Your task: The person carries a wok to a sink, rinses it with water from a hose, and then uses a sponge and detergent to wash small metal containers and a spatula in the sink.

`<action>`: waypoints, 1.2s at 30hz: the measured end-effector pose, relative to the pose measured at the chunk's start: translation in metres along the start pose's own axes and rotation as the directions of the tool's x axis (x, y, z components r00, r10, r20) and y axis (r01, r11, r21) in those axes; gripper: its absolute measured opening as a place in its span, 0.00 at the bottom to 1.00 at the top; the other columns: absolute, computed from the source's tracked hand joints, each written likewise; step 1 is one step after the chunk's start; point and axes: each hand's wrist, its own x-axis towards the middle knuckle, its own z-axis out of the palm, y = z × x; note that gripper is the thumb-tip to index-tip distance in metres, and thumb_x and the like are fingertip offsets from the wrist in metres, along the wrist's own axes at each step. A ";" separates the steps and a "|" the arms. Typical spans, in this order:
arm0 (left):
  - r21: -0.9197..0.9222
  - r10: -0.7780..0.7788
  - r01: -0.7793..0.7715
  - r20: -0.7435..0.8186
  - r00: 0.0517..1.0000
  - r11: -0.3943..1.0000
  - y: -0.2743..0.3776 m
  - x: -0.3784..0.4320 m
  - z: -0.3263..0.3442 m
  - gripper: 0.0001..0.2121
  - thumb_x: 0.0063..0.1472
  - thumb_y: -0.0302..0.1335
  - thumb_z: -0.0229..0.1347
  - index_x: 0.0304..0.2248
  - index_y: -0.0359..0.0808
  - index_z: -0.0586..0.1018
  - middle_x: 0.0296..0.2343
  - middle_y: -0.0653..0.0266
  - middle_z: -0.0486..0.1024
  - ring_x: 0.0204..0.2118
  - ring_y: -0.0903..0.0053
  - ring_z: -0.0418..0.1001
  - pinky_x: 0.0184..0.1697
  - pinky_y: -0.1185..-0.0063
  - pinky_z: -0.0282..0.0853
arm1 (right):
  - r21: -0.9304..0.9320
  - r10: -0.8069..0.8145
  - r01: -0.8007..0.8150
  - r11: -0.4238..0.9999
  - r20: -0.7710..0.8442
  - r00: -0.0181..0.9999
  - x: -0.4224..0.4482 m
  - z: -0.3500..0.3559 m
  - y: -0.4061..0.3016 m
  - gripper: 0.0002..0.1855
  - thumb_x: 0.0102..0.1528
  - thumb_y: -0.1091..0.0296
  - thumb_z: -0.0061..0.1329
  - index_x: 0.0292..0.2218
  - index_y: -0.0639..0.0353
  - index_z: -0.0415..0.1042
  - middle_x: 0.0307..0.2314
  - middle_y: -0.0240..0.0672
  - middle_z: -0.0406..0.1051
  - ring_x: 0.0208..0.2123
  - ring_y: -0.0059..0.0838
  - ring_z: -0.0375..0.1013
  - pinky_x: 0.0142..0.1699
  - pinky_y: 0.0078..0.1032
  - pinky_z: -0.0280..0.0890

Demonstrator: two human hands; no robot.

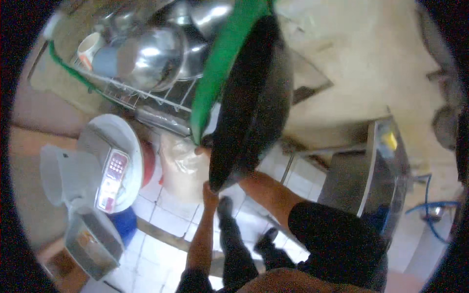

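A large dark round pan (253,99), seen nearly edge-on, stands tilted upright in front of me and fills the middle of the view. My left hand (210,194) grips it at its lower rim. My right hand (246,178) meets the pan's lower right side; its fingers are mostly hidden by the pan, so their grip is unclear. Just left of the pan runs a curved green edge (216,69), blurred. Behind that, a white wire dish rack (157,96) carries shiny metal bowls (154,55) and a white cup (89,45).
On the left stand a white oval basin (135,157), a printed box (111,179), a translucent jug (69,175) and a clear plastic container (95,241). A metal-edged cabinet or appliance (370,168) is at right, near a blue hose (428,197). White floor tiles (165,216) lie below.
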 end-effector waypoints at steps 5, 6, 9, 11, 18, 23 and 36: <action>0.135 -0.207 0.197 0.066 0.976 0.971 0.033 -0.088 -0.045 0.12 0.56 0.24 0.54 0.39 0.29 0.69 0.40 0.54 0.67 0.41 0.71 0.68 0.43 0.75 0.66 | -0.177 -0.022 0.016 0.984 -0.031 0.999 0.010 -0.003 0.020 0.17 0.48 0.58 0.53 0.37 0.57 0.72 0.28 0.40 0.72 0.30 0.33 0.70 0.38 0.37 0.66; 0.136 -0.348 0.336 0.071 0.935 0.932 0.052 -0.094 -0.052 0.10 0.56 0.23 0.54 0.37 0.29 0.70 0.40 0.54 0.67 0.41 0.70 0.67 0.44 0.75 0.65 | -0.229 -0.028 0.020 0.973 -0.030 0.999 0.013 -0.006 0.025 0.17 0.48 0.58 0.53 0.37 0.57 0.72 0.28 0.40 0.72 0.30 0.33 0.70 0.38 0.37 0.66; 0.277 -0.389 0.346 0.116 0.914 0.896 0.074 -0.124 -0.078 0.08 0.56 0.23 0.54 0.34 0.29 0.72 0.40 0.55 0.67 0.40 0.68 0.67 0.44 0.74 0.65 | -0.380 -0.018 0.033 0.924 0.043 0.999 0.002 0.003 0.037 0.16 0.48 0.57 0.52 0.37 0.56 0.72 0.27 0.40 0.72 0.29 0.33 0.70 0.37 0.37 0.66; 0.401 -0.277 0.164 0.242 0.930 0.901 0.075 -0.128 -0.094 0.07 0.56 0.23 0.53 0.34 0.29 0.72 0.40 0.55 0.67 0.40 0.67 0.67 0.44 0.73 0.65 | -0.455 -0.039 0.061 0.888 0.058 0.998 -0.013 -0.015 0.041 0.16 0.48 0.57 0.52 0.37 0.56 0.72 0.27 0.40 0.72 0.29 0.33 0.70 0.37 0.38 0.66; 0.207 -0.667 0.634 0.190 0.721 0.745 0.125 -0.141 -0.107 0.16 0.56 0.29 0.53 0.44 0.34 0.66 0.33 0.66 0.70 0.33 0.82 0.70 0.26 0.87 0.67 | -0.795 0.317 0.539 0.279 0.606 0.730 -0.172 -0.079 -0.059 0.17 0.51 0.55 0.48 0.37 0.57 0.73 0.29 0.41 0.73 0.31 0.34 0.70 0.39 0.36 0.65; 0.216 -0.429 0.377 0.314 0.847 0.901 0.138 -0.177 -0.089 0.15 0.58 0.28 0.51 0.44 0.38 0.67 0.39 0.62 0.69 0.34 0.75 0.71 0.32 0.81 0.70 | -0.486 0.334 0.072 0.871 0.694 0.638 -0.416 -0.251 -0.311 0.19 0.55 0.55 0.46 0.41 0.60 0.71 0.32 0.39 0.73 0.31 0.29 0.72 0.38 0.26 0.67; -0.347 -0.938 0.937 0.338 0.080 -0.045 0.194 -0.518 -0.076 0.13 0.61 0.35 0.46 0.43 0.40 0.68 0.37 0.59 0.71 0.32 0.69 0.72 0.27 0.75 0.67 | -0.804 -0.318 -0.562 0.196 -0.594 0.739 -0.386 -0.905 -0.083 0.23 0.51 0.59 0.49 0.46 0.59 0.65 0.41 0.44 0.70 0.42 0.43 0.71 0.46 0.36 0.67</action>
